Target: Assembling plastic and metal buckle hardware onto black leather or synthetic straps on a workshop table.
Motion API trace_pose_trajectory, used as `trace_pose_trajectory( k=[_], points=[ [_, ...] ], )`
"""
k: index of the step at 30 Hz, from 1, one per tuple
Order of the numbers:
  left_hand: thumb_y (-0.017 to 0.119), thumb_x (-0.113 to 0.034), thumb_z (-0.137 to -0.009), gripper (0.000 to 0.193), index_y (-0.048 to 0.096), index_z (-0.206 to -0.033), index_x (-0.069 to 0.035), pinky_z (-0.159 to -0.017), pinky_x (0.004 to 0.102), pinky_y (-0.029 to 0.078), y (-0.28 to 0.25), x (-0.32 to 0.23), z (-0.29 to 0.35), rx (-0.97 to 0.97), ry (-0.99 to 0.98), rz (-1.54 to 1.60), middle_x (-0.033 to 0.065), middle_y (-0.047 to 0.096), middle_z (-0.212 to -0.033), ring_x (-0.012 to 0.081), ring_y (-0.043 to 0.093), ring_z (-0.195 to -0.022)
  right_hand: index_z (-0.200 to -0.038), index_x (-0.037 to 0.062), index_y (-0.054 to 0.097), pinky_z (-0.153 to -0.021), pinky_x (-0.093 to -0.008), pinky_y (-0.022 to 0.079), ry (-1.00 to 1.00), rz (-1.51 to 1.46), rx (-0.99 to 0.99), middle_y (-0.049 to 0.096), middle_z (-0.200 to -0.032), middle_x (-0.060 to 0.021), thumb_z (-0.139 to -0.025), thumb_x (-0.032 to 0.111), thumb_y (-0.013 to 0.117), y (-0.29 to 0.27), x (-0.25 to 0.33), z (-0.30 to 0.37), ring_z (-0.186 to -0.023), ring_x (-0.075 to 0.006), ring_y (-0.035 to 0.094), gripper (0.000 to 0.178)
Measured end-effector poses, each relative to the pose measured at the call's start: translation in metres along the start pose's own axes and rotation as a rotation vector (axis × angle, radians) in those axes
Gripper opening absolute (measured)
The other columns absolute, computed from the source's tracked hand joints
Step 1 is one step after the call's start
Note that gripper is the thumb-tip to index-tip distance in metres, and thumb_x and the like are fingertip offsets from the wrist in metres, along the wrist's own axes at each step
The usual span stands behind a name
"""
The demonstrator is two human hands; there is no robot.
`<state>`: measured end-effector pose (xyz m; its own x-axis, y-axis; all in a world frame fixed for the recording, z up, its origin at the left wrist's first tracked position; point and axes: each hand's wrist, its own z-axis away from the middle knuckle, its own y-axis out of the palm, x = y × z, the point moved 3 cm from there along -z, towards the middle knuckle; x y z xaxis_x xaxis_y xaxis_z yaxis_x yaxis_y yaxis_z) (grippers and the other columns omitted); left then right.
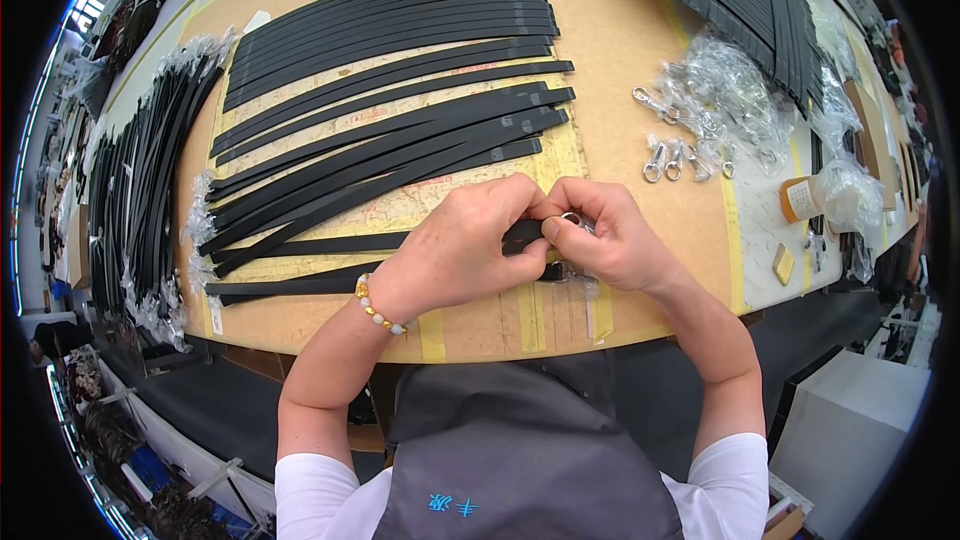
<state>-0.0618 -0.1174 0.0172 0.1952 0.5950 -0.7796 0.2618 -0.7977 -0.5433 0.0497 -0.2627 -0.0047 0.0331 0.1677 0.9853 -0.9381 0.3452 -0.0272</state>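
Observation:
Close together over the table's front part, both my hands work at the end of one black strap [523, 233]. My left hand [470, 237], with a beaded bracelet at the wrist, pinches the strap near its tip. Beside it, my right hand [612, 237] is closed on a silver metal clasp [577, 221] with a ring, held against the strap end. The fingers partly hide where clasp and strap meet. Behind my hands lie several loose black straps [400, 155], their left ends wrapped in clear plastic.
A row of flat black straps [400, 25] lies at the back. Bundled straps [150, 170] hang over the left edge. To the right are loose metal clasps [672, 158], a heap of plastic-wrapped clasps [720, 90], an orange-labelled container [800, 199], a yellow block [783, 264] and stacked black straps [730, 0].

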Motion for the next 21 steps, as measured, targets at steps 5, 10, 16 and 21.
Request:
trace_pose_trajectory(
  k=[5,10,16,21],
  points=[
    [0.078,-0.003,-0.074,0.021,0.064,-0.089,-0.002,-0.053,0.0282,0.051,-0.002,-0.001,0.0,0.007,0.079,-0.015,0.0079,0.068,-0.078,0.0188,0.066,-0.065,-0.092,0.0021,0.064,-0.06,-0.0209,0.038,0.029,-0.132,0.029,0.058,-0.078,0.0059,-0.098,0.015,0.064,-0.003,-0.003,0.0,-0.074,-0.0011,0.048,0.015],
    [0.075,-0.004,-0.078,0.018,0.06,-0.089,-0.002,-0.063,0.0373,0.054,-0.006,-0.01,0.001,0.036,0.063,-0.044,0.0132,0.066,-0.082,0.0306,0.066,-0.071,-0.091,0.0023,0.065,-0.059,-0.0214,0.038,0.12,-0.347,0.193,0.056,-0.076,0.0065,-0.101,0.027,0.068,-0.008,-0.003,-0.002,-0.073,-0.0015,0.048,0.026],
    [0.078,-0.002,-0.074,0.019,0.064,-0.087,-0.004,-0.05,0.0281,0.046,0.0,-0.006,0.003,-0.039,0.165,-0.013,0.0048,0.063,-0.072,0.0166,0.054,-0.054,-0.081,0.0024,0.063,-0.055,-0.0254,0.034,-0.025,0.047,0.221,0.05,-0.067,0.0075,-0.101,0.028,0.068,-0.009,-0.001,-0.003,-0.066,-0.0021,0.043,0.033],
    [0.075,-0.002,-0.074,0.019,0.066,-0.09,-0.001,-0.065,0.0303,0.05,-0.015,0.006,-0.009,0.086,0.121,0.158,0.0081,0.065,-0.084,0.0195,0.06,-0.071,-0.076,0.0016,0.059,-0.055,-0.0281,0.034,-0.117,0.103,0.138,0.047,-0.065,0.0043,-0.099,0.022,0.067,-0.006,0.003,-0.002,-0.064,-0.0047,0.04,0.032]
  ],
)
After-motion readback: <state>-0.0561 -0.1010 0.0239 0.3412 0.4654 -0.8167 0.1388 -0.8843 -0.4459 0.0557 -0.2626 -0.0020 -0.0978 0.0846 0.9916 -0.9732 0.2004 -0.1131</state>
